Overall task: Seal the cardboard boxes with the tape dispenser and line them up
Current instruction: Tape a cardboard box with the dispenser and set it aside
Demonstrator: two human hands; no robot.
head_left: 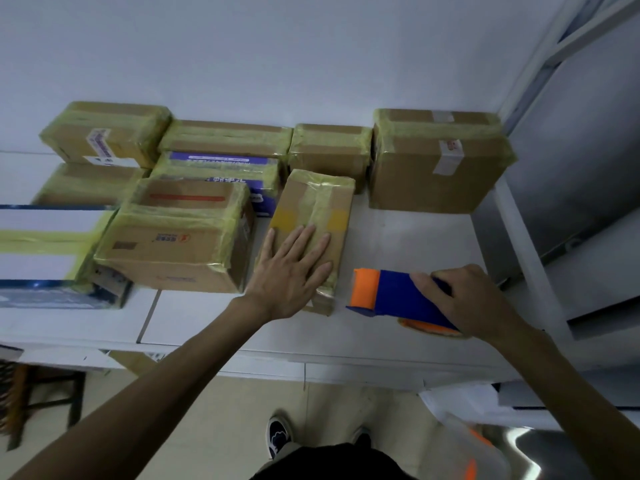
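A small, narrow cardboard box [313,206] wrapped in yellowish tape lies on the white table [398,244], near its middle. My left hand [292,271] rests flat on the near end of that box, fingers straight and spread. To its right my right hand [464,299] grips the handle of a blue and orange tape dispenser [388,292], which sits low over the table with its orange end pointing at the box. A gap separates the dispenser from the box.
Several taped cardboard boxes stand along the back wall, the largest [436,168] at the right. A wider taped box [176,244] and a white and blue box [45,251] lie left of the small one. A metal shelf frame [530,237] borders the table's right side.
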